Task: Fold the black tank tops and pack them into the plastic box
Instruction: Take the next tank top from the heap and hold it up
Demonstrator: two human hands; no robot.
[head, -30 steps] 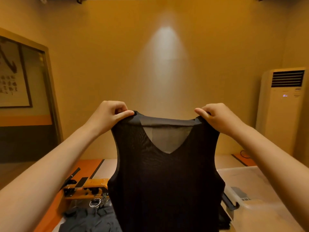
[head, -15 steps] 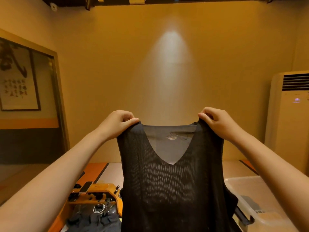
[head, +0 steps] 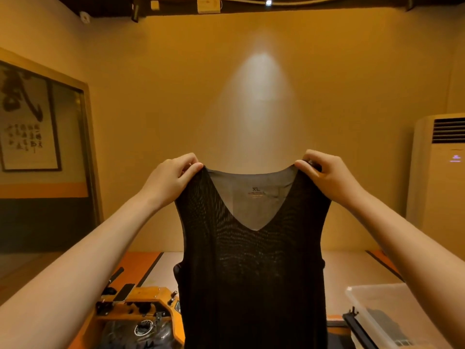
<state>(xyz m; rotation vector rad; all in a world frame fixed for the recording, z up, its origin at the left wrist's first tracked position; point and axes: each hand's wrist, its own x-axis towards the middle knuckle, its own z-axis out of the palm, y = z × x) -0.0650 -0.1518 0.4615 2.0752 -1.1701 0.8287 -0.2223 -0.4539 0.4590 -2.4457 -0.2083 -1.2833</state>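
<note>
A black V-neck tank top [head: 251,273] of thin, see-through fabric hangs upright in front of me, an "XL" label showing inside its neck. My left hand [head: 171,177] pinches its left shoulder strap and my right hand [head: 324,172] pinches its right strap, both raised at chest height. The clear plastic box [head: 377,306] stands at the lower right on the table, with something dark inside. The top's hem is cut off by the frame's bottom edge.
An orange device with knobs and a dial [head: 141,308] sits on the table at the lower left, dark cloth beside it. A black bar [head: 357,328] lies by the box. A floor air conditioner [head: 440,185] stands at the right, a framed calligraphy [head: 27,127] hangs at the left.
My view has tilted upward, so more ceiling shows. Both hands still hold the tank top by its straps, and the neck label now shows clearly.
</note>
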